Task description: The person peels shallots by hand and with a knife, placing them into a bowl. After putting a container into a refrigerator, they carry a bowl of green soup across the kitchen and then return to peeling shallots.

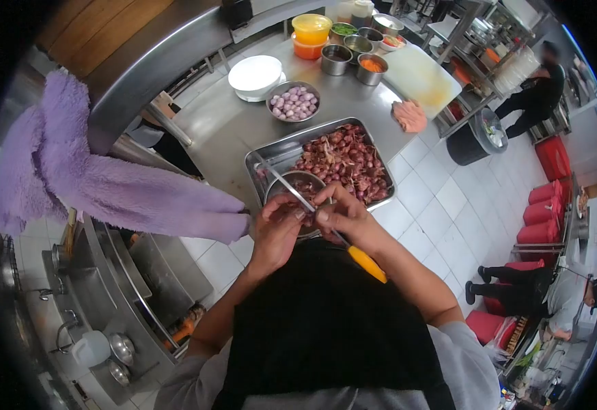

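Note:
Over a metal bowl of peelings, my left hand pinches a small reddish shallot, partly hidden by the fingers. My right hand is closed around a knife; its blade points up and left, and its yellow handle sticks out below the palm. The two hands nearly touch. The bowl rests in the near left part of a steel tray, beside a heap of unpeeled red shallots. Beyond the tray stands a bowl of peeled shallots.
White plates, orange and yellow tubs, small metal pots, a cutting board and a pink cloth lie on the steel table. A purple towel hangs left. One person stands by a bin; another is right.

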`<action>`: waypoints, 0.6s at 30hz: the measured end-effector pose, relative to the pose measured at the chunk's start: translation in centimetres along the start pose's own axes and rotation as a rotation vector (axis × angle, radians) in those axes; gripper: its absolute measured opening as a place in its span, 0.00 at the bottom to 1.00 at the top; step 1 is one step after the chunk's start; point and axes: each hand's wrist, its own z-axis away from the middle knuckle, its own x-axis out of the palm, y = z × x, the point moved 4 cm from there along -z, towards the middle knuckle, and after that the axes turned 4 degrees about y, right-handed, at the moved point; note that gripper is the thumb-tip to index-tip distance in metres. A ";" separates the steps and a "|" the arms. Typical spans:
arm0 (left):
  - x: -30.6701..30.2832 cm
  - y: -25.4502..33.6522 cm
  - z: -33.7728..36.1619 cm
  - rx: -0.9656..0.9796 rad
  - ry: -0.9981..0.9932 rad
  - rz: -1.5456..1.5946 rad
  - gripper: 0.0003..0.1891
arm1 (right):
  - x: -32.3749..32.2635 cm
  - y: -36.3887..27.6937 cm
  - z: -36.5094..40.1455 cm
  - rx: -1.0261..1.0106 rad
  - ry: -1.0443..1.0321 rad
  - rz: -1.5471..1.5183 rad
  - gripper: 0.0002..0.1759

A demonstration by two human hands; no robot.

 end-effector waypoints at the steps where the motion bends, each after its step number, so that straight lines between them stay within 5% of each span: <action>1: -0.4 -0.3 -0.1 -0.038 -0.021 -0.001 0.13 | -0.2 0.2 -0.1 0.088 -0.027 -0.099 0.17; 3: -1.0 -0.5 -0.3 -0.064 -0.008 0.017 0.13 | -0.4 0.7 -0.3 0.265 -0.077 -0.296 0.12; 18: -4.3 -1.2 -1.5 -0.153 0.143 -0.187 0.13 | -3.7 2.9 -2.1 0.324 0.023 -0.335 0.11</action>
